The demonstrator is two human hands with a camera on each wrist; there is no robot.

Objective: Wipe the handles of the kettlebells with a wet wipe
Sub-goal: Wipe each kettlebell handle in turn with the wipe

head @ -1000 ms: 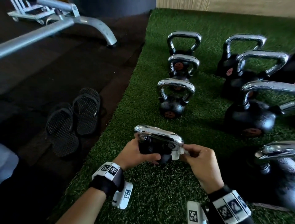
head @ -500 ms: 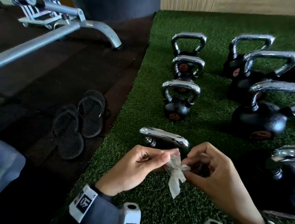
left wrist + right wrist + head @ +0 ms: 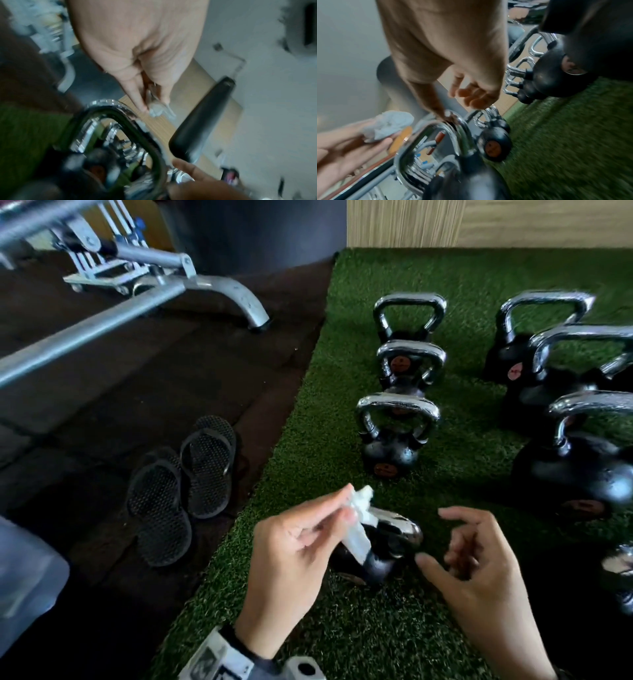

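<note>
A small black kettlebell with a chrome handle (image 3: pixel 397 525) stands on the green turf right below my hands. My left hand (image 3: pixel 294 546) is raised above it and pinches a crumpled white wet wipe (image 3: pixel 359 518) between thumb and fingers; the wipe (image 3: pixel 387 125) hangs down across the handle's left end. My right hand (image 3: pixel 479 570) hovers just right of the kettlebell with its fingers loosely curled, holding nothing. The same chrome handle (image 3: pixel 109 121) fills the blurred left wrist view, and the wipe (image 3: pixel 157 109) shows at my fingertips there.
Several more chrome-handled kettlebells stand in two rows on the turf (image 3: pixel 445 628): a near one (image 3: pixel 394 436) ahead, larger ones (image 3: pixel 579 467) to the right. Black sandals (image 3: pixel 185 484) lie on the dark floor at left. A grey bench frame (image 3: pixel 144 299) crosses the top left.
The right hand has let go of the wipe and drawn back to the right. The left hand has lifted the wipe up and left, above the kettlebell handle.
</note>
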